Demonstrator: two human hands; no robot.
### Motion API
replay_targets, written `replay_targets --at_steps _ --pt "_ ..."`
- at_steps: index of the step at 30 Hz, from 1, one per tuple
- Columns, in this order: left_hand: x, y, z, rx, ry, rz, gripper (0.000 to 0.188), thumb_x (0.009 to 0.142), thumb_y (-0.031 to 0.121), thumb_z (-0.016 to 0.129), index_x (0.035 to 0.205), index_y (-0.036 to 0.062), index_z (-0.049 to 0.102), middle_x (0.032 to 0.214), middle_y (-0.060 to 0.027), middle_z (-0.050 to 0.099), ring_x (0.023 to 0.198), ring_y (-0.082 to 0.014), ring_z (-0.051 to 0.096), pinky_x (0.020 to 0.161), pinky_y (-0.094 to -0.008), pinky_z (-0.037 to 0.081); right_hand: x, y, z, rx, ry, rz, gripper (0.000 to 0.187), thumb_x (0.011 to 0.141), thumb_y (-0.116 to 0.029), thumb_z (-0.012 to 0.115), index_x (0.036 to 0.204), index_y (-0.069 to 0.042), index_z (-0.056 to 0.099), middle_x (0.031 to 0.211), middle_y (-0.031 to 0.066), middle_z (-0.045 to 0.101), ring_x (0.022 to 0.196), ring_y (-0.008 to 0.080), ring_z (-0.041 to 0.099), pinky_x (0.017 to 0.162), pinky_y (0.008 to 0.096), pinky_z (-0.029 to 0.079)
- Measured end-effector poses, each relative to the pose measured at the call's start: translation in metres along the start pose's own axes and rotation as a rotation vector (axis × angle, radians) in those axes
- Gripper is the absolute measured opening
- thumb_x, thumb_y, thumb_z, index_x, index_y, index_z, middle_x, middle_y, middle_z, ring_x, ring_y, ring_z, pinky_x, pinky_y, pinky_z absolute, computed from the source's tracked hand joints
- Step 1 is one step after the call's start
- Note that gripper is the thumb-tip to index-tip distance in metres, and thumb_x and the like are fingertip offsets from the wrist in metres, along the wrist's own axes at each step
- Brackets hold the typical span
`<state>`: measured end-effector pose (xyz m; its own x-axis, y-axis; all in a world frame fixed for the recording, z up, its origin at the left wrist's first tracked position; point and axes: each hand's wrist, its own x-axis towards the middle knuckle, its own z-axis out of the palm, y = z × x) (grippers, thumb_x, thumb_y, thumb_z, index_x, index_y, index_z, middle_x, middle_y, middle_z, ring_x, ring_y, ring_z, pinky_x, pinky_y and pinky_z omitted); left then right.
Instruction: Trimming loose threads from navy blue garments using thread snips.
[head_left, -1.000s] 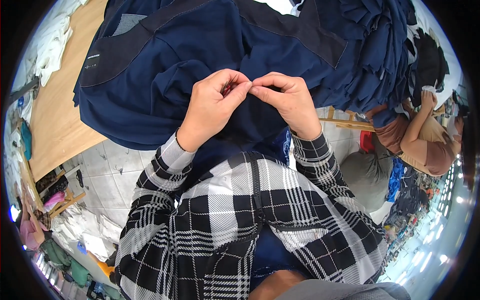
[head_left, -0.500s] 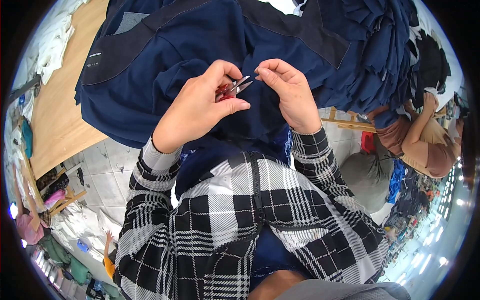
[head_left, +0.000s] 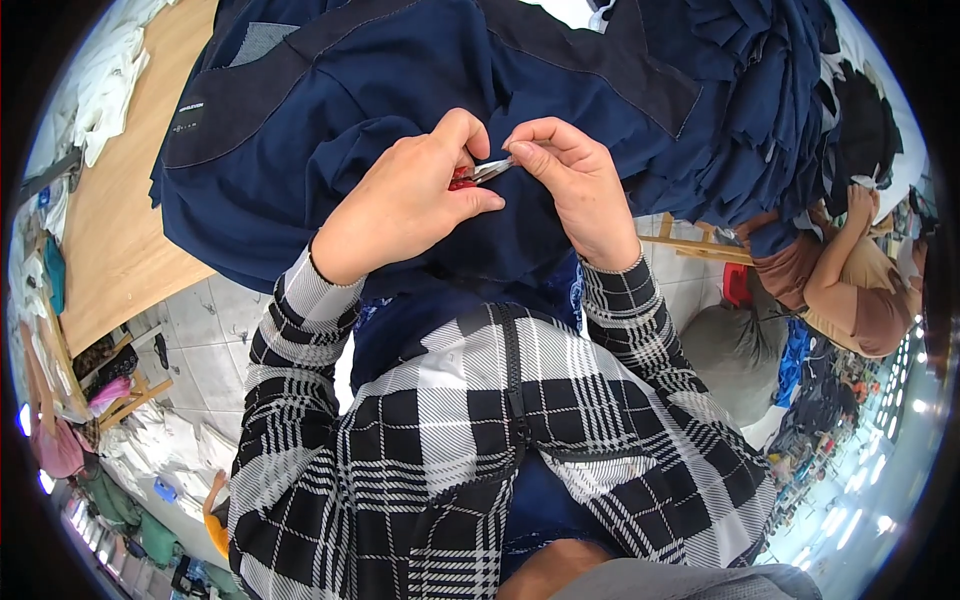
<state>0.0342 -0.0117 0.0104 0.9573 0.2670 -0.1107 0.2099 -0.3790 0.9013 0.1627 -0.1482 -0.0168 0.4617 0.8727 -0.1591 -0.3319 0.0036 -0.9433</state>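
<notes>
My left hand [head_left: 407,195] is closed around small thread snips [head_left: 488,172] with red grips and short metal blades. The blade tips point right and reach the fingertips of my right hand [head_left: 578,185]. Thumb and forefinger of that hand are pinched together; whatever is between them is too small to make out. Both hands are above a dark navy garment [head_left: 400,85] that lies spread over the table, with darker stitched panels, a small label and a grey patch.
Light wooden tabletop [head_left: 130,230] shows at the left, with white cloth [head_left: 110,90] beyond it. Layered navy pieces [head_left: 740,120] are heaped at the right. A co-worker's arm [head_left: 835,265] is farther right, near a grey sack-like bundle [head_left: 725,355]. Tiled floor [head_left: 205,350] shows below.
My left hand has shifted slightly right and the snips' blades have drawn together, their tips now at my right fingertips. My right hand has barely moved.
</notes>
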Motion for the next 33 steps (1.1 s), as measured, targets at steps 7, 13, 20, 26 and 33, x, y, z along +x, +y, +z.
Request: replay_targets --at_steps 7,13,20,26,33 --pt "-0.004 -0.003 -0.001 -0.068 0.02 -0.037 0.035 0.074 0.01 0.071 0.098 -0.0004 0.047 0.069 -0.0108 0.058 0.06 -0.0191 0.056 0.056 -0.0285 0.043 -0.001 0.002 -0.001 -0.014 0.019 -0.028 0.011 0.089 -0.006 0.057 0.096 0.002 0.061 0.088 0.0018 0.062 0.082 0.0073 0.057 0.076 0.0187 0.045" --pt "-0.009 -0.008 0.018 -0.504 0.127 -0.234 0.043 0.075 0.013 0.073 0.111 -0.0025 0.055 0.081 -0.0017 0.059 0.065 -0.0024 0.045 0.057 -0.0172 0.039 -0.001 -0.001 0.0 -0.046 0.017 -0.048 0.015 0.087 -0.004 0.058 0.101 0.001 0.061 0.086 0.0027 0.062 0.081 0.008 0.057 0.076 0.0193 0.046" --pt "-0.01 -0.014 0.017 -0.705 0.097 -0.304 0.02 0.076 0.013 0.073 0.09 0.0031 0.062 0.065 0.007 0.052 0.052 -0.0007 0.041 0.046 -0.0158 0.03 -0.005 -0.024 -0.012 -0.237 -0.118 0.148 0.042 0.079 0.002 0.063 0.12 -0.003 0.053 0.086 0.0005 0.058 0.08 0.0053 0.054 0.073 0.0169 0.042" --pt "-0.003 -0.009 0.021 -0.7 0.132 -0.249 0.017 0.08 0.016 0.07 0.089 0.0035 0.062 0.065 0.0065 0.052 0.05 -0.0002 0.04 0.044 -0.015 0.028 -0.005 -0.013 -0.008 -0.086 -0.09 0.033 0.054 0.075 0.007 0.064 0.125 -0.005 0.049 0.086 -0.0006 0.053 0.08 0.0053 0.05 0.073 0.0171 0.042" --pt "0.003 -0.014 0.026 -1.007 0.149 -0.396 0.016 0.085 0.019 0.065 0.089 0.0034 0.061 0.067 0.0059 0.052 0.044 -0.0002 0.038 0.039 -0.0152 0.027 -0.005 -0.008 -0.011 -0.03 0.002 -0.026 0.062 0.071 0.012 0.064 0.128 -0.002 0.044 0.088 0.0 0.051 0.085 0.0061 0.049 0.078 0.0163 0.043"
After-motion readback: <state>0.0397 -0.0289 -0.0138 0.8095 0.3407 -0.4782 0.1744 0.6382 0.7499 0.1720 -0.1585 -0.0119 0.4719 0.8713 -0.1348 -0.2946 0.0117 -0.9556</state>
